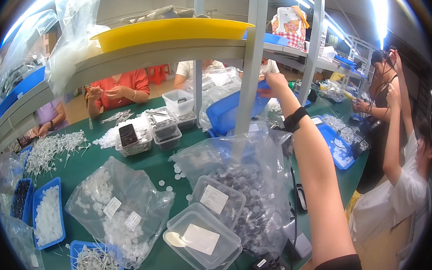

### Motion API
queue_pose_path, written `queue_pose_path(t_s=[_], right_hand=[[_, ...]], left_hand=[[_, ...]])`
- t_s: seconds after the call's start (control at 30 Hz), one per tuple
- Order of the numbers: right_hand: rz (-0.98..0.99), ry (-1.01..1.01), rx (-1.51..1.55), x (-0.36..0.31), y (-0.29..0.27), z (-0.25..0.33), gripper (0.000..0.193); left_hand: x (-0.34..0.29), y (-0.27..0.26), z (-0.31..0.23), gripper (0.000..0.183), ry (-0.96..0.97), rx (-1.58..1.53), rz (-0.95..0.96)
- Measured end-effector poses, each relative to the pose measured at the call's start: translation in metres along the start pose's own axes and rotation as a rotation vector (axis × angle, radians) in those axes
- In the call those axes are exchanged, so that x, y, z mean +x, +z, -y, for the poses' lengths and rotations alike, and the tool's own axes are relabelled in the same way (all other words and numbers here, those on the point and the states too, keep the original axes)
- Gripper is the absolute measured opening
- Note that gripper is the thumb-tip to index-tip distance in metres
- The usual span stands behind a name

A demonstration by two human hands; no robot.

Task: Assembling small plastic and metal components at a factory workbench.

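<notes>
My right arm reaches far across the green table, a black band on its wrist. At its end my right hand (274,81) is closed on the edge of a blue plastic tray (232,109), which is tilted up behind a grey shelf post. The post hides part of the tray, and my fingertips are partly hidden. Below the arm lies a large clear bag (263,206) of dark round pieces, with an empty-looking clear plastic box (203,255) beside it. My left hand is out of view.
A grey shelf holding a yellow tray (171,32) spans above the table. White-piece bag (115,208), blue trays (48,212) of small parts, stick-like parts (55,148) and a phone (128,134) on a box lie leftward. Co-workers sit across; others stand at right.
</notes>
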State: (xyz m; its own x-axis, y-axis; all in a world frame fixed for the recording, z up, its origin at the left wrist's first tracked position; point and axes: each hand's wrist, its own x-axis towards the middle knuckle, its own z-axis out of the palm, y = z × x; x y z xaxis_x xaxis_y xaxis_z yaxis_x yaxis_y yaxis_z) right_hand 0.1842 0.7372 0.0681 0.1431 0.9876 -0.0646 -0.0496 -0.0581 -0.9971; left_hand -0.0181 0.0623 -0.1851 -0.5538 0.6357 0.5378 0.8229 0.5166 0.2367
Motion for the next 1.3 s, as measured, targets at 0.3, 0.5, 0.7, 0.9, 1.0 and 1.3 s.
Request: queue_pose_path(t_s=[0.3,0.5,0.7,0.9,1.0,1.3], right_hand=[[-0.014,-0.008,-0.115,0.067,-0.102,-0.040,0.033],[0.073,0.110,0.084,0.098,-0.182,-0.091,0.034],[-0.301,-0.285,-0.349,0.055,-0.148,-0.066,0.041],[-0.498,-0.420,-0.751,0.011,-0.130,0.035,0.043],[-0.567,-0.528,-0.842,-0.003,-0.146,0.047,0.044],[-0.705,-0.872,-0.679,-0.174,-0.235,0.060,0.039]], left_hand=[[-0.002,0.004,0.006,0.048,-0.043,-0.013,-0.007],[0.003,0.008,0.003,0.047,0.005,-0.082,-0.058],[-0.006,0.009,0.007,0.047,-0.018,-0.066,-0.082],[-0.004,0.002,0.003,0.046,0.009,-0.047,-0.079],[-0.005,0.002,0.001,0.047,0.008,-0.049,-0.090],[-0.004,0.003,-0.004,0.048,0.041,-0.102,-0.187]])
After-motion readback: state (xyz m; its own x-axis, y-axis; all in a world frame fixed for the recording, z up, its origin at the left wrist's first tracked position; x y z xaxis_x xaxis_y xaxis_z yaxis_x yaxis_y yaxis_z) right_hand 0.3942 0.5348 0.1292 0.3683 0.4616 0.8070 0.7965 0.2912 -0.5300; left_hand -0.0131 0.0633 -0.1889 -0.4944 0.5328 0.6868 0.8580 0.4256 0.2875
